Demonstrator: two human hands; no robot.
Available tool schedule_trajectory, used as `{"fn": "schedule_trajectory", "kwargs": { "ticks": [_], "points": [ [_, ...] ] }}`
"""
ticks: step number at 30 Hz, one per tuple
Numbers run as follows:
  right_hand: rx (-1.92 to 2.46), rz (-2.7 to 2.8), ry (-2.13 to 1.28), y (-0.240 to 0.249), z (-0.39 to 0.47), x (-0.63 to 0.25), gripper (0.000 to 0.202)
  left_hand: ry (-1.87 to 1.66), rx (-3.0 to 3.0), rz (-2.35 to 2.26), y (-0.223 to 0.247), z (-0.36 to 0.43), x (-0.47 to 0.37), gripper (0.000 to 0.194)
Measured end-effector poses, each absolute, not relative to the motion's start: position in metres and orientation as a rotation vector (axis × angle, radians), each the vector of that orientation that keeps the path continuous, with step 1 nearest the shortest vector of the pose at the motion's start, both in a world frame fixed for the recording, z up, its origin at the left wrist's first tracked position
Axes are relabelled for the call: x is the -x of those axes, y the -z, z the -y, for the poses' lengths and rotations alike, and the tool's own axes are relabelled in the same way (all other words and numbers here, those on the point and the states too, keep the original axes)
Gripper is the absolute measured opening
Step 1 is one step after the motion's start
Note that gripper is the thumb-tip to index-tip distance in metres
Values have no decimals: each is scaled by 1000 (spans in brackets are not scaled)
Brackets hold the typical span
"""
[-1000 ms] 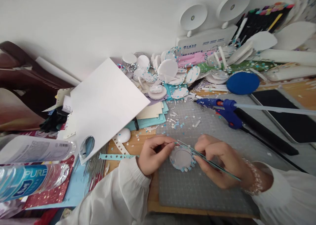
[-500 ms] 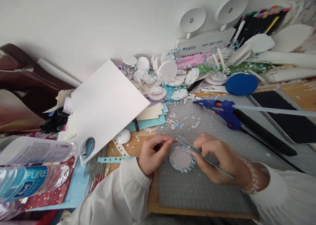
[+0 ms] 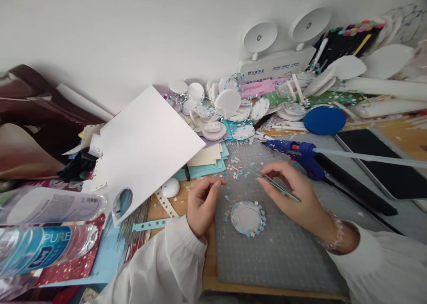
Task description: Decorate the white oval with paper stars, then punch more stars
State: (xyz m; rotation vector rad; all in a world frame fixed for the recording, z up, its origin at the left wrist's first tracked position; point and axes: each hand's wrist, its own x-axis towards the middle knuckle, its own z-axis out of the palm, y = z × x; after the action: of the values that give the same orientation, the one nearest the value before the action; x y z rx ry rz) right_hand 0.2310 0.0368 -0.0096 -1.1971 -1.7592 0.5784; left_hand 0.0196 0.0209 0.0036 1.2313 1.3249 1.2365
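Your right hand (image 3: 298, 206) is raised over the cutting mat (image 3: 267, 261), pinching a pair of slim teal tweezers (image 3: 283, 189) between thumb and fingers, their tips pointing away from you and to the left, toward the loose star pieces (image 3: 242, 174) scattered on the mat. That wrist wears a bead bracelet (image 3: 336, 233), and the forearm comes in from the lower right in a loose white sleeve. Your left hand (image 3: 201, 204) is half curled near the mat's left edge, the thumb lying close to the forefinger (you cannot tell from this view whether the two press together or hold some tiny bit). Its forearm slants up from the bottom of the view, the cuff gathered at the wrist and lying near a teal punched strip (image 3: 151, 224). The round piece (image 3: 247, 218), rimmed with small blue and white stars, lies flat on the mat between your two hands and a little nearer to you, with neither hand touching it. Beyond the right hand, a blue glue gun (image 3: 302, 150) rests on its side, its nozzle turned left, and a dark-screened phone (image 3: 380, 161) lies farther right.
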Motion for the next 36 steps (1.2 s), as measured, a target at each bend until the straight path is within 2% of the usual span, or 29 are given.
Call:
{"fn": "schedule_trajectory", "kwargs": {
  "ticks": [6,30,36],
  "points": [
    [1146,1822,-655,11,-39,-230,14,-1298,-944,-1189,1,-26,-14,33],
    [1008,1896,-537,11,-53,-204,19,-1235,-843,-1220,-3,-26,-14,36],
    [984,1771,-604,-2,-40,-212,17,-1171,-918,-1253,-3,-25,-12,27]
  ]
}}
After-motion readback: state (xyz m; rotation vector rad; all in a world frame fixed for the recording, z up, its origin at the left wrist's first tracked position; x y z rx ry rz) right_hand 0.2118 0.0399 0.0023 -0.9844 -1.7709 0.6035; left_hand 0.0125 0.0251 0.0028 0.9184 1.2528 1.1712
